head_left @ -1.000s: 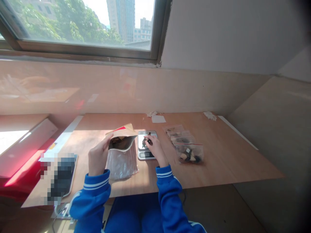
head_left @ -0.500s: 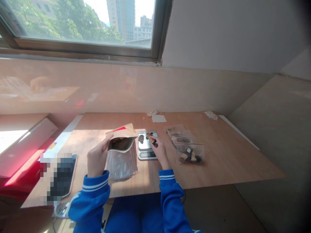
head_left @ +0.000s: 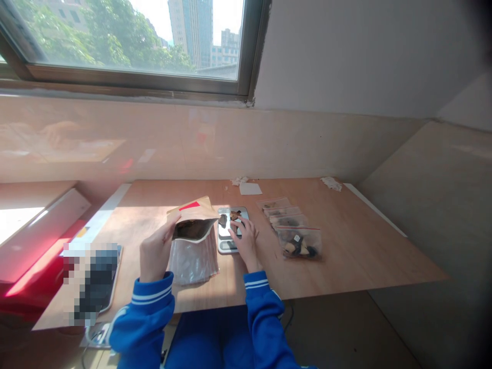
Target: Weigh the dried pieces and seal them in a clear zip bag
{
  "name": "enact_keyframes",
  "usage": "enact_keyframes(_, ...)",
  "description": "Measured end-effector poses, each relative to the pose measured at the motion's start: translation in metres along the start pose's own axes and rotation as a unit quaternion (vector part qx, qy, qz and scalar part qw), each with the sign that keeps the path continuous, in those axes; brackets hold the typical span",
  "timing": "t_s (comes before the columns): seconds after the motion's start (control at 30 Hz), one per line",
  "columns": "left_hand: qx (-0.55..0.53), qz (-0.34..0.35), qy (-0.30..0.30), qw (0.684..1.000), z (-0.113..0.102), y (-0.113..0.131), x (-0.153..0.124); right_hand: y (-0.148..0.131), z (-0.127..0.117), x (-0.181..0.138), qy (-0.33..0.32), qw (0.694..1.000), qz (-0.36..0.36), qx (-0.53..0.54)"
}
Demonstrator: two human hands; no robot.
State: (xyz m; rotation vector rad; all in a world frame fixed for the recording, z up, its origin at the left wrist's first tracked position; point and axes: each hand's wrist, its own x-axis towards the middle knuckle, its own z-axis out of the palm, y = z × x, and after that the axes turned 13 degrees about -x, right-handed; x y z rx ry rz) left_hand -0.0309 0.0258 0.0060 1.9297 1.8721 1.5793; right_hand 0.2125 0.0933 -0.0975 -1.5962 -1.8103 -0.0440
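Observation:
My left hand (head_left: pixel 158 250) is closed on the upper left edge of a brown paper pouch (head_left: pixel 203 206), whose mouth gapes toward me; dark brown contents show inside. Under the pouch lies a stack of clear plastic bags (head_left: pixel 192 262). To its right sits a small kitchen scale (head_left: pixel 227 247) with a silver plate. A greyish dried piece (head_left: pixel 222 221) and a brown dried piece (head_left: pixel 234 214) rest on the plate; their exact kind is unclear. Over the plate's right side is my right hand (head_left: pixel 246 241), fingers apart, partly covering what lies beneath.
Filled zip bags (head_left: pixel 300 245) with black and tan pieces overlap to the right of the scale. A tablet-like device (head_left: pixel 100 279), partly blurred, lies at the left. A white paper (head_left: pixel 250 188) and crumpled tissues (head_left: pixel 331 183) lie along the table's back edge.
My right hand has let go of the tan and dark dried piece over the scale; its fingers have spread and it has shifted slightly left. The left hand still holds the pouch.

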Motion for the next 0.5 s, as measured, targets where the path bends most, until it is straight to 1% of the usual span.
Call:
enact_keyframes(0.1,-0.007,-0.006,-0.004,1.000,-0.001,0.001,-0.001,-0.006,-0.006,-0.004,0.008,1.000,-0.009,0.009)
enact_keyframes(0.17,-0.008,-0.007,-0.004,1.000,-0.001,0.002,-0.001,-0.015,-0.017,-0.005,0.032,0.999,-0.010,0.042)
enact_keyframes(0.23,-0.004,-0.002,-0.002,1.000,-0.001,0.004,-0.002,-0.031,-0.031,-0.008,0.075,0.992,-0.006,0.098)
enact_keyframes(0.3,0.000,0.007,-0.002,1.000,0.000,0.005,-0.003,-0.053,-0.047,-0.011,0.120,0.980,-0.008,0.161)
enact_keyframes(0.33,0.000,0.012,-0.003,1.000,0.001,0.005,-0.003,-0.065,-0.054,-0.013,0.129,0.974,-0.023,0.186)
enact_keyframes(0.37,-0.001,0.017,-0.005,1.000,0.002,0.005,-0.004,-0.078,-0.061,-0.014,0.122,0.970,-0.053,0.205)
enact_keyframes(0.4,-0.003,0.022,-0.008,1.000,0.003,0.004,-0.005,-0.091,-0.067,-0.015,0.094,0.968,-0.090,0.214)
enact_keyframes(0.43,-0.005,0.025,-0.010,1.000,0.004,0.004,-0.006,-0.103,-0.071,-0.015,0.053,0.968,-0.124,0.212)
enact_keyframes(0.5,-0.009,0.031,-0.013,0.999,0.005,0.003,-0.008,-0.122,-0.075,-0.012,-0.047,0.973,-0.160,0.162)
